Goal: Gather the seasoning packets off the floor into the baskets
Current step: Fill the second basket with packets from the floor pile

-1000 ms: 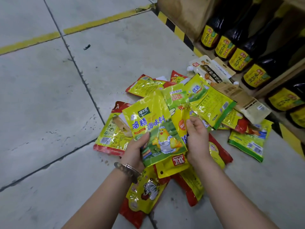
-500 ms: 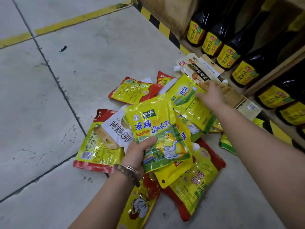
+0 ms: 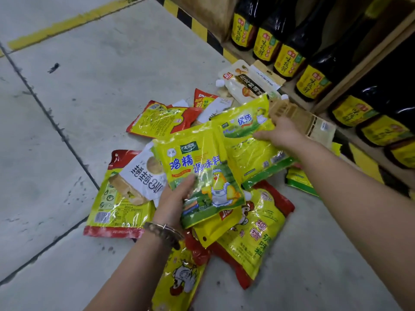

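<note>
**Left hand loaded, right hand at the next packet**

The left hand grips the chicken-seasoning packet above the heap of packets on the floor. The right hand lies at the green-edged packet, thumb on its face; pinching or not, I cannot tell. Best bet: tuck it flat behind the held one, edges squared. No baskets in view.

The floor comes through to me evenly and fairly brightly lit, with only soft shadows. Glare streaks the glossy packets at centre. The bottles at 2 o'clock sit dim. Tile lines bow toward 9 o'clock, and fine print looks slightly soft.
</note>
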Action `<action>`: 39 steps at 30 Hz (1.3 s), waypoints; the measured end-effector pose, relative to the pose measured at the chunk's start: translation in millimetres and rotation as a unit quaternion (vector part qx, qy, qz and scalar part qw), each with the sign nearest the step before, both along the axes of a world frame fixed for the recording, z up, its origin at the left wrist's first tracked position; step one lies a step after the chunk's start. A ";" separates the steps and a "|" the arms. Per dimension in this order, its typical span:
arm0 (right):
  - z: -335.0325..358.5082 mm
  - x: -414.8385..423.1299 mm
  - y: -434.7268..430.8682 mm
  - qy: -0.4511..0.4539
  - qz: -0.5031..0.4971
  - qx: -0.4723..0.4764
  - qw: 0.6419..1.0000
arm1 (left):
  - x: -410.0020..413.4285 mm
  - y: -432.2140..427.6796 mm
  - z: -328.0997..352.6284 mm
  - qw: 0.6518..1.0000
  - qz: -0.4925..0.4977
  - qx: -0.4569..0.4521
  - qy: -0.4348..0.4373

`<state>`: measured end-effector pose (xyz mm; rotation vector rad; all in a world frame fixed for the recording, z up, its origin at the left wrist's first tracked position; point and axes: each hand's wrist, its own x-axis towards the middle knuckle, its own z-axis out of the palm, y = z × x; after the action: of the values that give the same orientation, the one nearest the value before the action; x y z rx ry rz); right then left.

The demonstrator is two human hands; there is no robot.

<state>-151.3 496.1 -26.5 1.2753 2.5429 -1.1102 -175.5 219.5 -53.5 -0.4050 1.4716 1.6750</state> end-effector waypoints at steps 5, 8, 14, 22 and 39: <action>37.7 80.7 -4.1 0.084 -0.086 0.022 0.992 | 10.5 9.3 21.3 0.998 -0.022 0.057 0.003; 73.6 138.3 -7.4 0.129 -0.146 0.046 0.980 | 21.8 26.3 49.1 0.996 -0.027 0.075 0.047; 168.6 261.6 -5.9 0.157 -0.220 0.111 0.956 | 79.5 87.1 113.2 0.964 -0.117 0.162 0.174; 285.3 430.3 -2.1 0.226 -0.360 0.142 0.894 | 206.2 172.3 206.1 0.874 -0.296 0.299 0.242; 315.5 805.5 30.2 0.096 -0.630 0.213 0.741 | 568.2 357.5 333.2 0.674 -0.672 0.276 0.131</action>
<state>654.2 526.2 288.9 3.3732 1.8172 -0.6650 392.7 576.9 279.7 1.0928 0.8368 0.7783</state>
